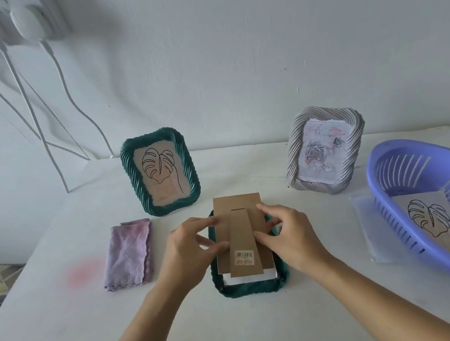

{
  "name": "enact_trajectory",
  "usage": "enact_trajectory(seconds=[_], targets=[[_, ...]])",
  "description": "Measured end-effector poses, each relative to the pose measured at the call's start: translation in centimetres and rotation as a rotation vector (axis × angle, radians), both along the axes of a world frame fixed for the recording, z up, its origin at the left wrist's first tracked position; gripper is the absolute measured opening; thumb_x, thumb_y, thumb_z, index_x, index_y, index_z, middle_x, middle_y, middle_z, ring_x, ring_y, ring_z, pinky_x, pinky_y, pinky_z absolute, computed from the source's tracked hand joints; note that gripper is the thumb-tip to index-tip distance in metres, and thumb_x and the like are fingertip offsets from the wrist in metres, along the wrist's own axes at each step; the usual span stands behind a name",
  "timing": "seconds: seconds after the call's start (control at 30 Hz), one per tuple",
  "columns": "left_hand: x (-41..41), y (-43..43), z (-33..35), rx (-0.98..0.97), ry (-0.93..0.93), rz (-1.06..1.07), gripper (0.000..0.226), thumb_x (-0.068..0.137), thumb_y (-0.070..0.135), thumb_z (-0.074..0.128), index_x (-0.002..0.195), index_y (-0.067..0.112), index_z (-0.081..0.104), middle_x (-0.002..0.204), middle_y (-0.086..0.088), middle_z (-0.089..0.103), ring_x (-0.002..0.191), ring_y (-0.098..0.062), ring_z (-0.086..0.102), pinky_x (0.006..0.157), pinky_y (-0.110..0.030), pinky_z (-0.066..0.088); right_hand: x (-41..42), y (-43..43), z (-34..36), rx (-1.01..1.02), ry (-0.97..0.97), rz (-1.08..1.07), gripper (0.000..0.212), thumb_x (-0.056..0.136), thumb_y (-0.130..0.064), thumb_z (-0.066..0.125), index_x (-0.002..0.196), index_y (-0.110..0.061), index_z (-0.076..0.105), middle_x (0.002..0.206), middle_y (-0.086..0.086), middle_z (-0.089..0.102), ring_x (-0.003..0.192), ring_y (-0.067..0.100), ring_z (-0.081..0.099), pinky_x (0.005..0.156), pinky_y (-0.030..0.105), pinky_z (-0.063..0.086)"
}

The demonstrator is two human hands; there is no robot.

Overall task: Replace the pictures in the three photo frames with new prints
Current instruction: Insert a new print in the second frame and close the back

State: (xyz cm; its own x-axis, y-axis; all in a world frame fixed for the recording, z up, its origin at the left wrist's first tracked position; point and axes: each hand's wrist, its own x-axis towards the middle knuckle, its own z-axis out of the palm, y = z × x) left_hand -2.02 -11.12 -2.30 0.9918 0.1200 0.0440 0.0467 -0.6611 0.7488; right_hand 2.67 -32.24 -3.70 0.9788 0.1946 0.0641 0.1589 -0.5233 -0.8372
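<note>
Left hand [193, 242] and right hand [288, 231] are seen pinching a brown cardboard backing board [238, 220], askew over the face-down dark green wavy photo frame [250, 288] between them; squaring it in seems due next.

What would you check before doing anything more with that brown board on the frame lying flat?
1. Grip on the board: ok; left hand and right hand pinch its sides.
2. Board seated in the flat frame: not ok; it overhangs the far edge.
3. Paper under the board: ok; a white sheet shows at the near end.
4. Which picture that sheet carries: cannot tell.
5. Standing frames out of the way: ok; green frame and grey frame stand behind, apart.
6. Spare print at hand: ok; a leaf print lies in the basket.
</note>
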Motion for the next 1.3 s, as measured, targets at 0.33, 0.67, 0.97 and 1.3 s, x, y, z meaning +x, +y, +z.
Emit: enact_trajectory(seconds=[0.33,0.67,0.97,1.3], targets=[[0.4,0.2,-2.2,0.13,-0.022,-0.045,0.047,0.076,0.037,0.084,0.12,0.027,0.071,0.111,0.01,0.065,0.078,-0.001,0.065,0.075,-0.019,0.05,-0.5,-0.2,-1.1,-0.138,-0.047,0.06,0.062,0.08,-0.022,0.08,0.137,-0.011,0.058,0.113,-0.006,0.059,0.08,0.005,0.058,0.071,0.004,0.041],[0.0,-0.1,-3.1,0.172,-0.022,-0.066,0.05,0.078,0.038,0.082,0.125,0.025,0.069,0.106,0.014,0.062,0.081,-0.003,0.06,0.076,-0.024,0.053,-0.4,-0.4,-2.1,-0.218,-0.061,0.089,0.063,0.081,-0.027,0.078,0.138,-0.013,0.057,0.122,-0.008,0.053,0.081,0.005,0.055,0.077,0.012,0.041],[-0.4,-0.1,-3.2,0.186,-0.036,-0.069,0.052,0.078,0.039,0.081,0.125,0.022,0.069,0.109,0.012,0.062,0.084,-0.004,0.058,0.077,-0.019,0.051,-0.3,-0.6,-2.7,-0.28,-0.086,0.113,0.054,0.082,-0.034,0.076,0.131,-0.017,0.064,0.131,-0.007,0.055,0.082,0.007,0.058,0.086,0.028,0.052],[-0.7,-0.4,-2.9,0.225,-0.06,-0.065,0.042,0.078,0.038,0.081,0.114,0.017,0.074,0.106,0.008,0.068,0.082,-0.007,0.056,0.072,-0.009,0.039,-0.6,-0.7,-2.6,-0.335,-0.082,0.175,0.043,0.085,-0.035,0.071,0.127,-0.026,0.067,0.14,-0.001,0.05,0.111,0.019,0.06,0.096,0.043,0.049]])
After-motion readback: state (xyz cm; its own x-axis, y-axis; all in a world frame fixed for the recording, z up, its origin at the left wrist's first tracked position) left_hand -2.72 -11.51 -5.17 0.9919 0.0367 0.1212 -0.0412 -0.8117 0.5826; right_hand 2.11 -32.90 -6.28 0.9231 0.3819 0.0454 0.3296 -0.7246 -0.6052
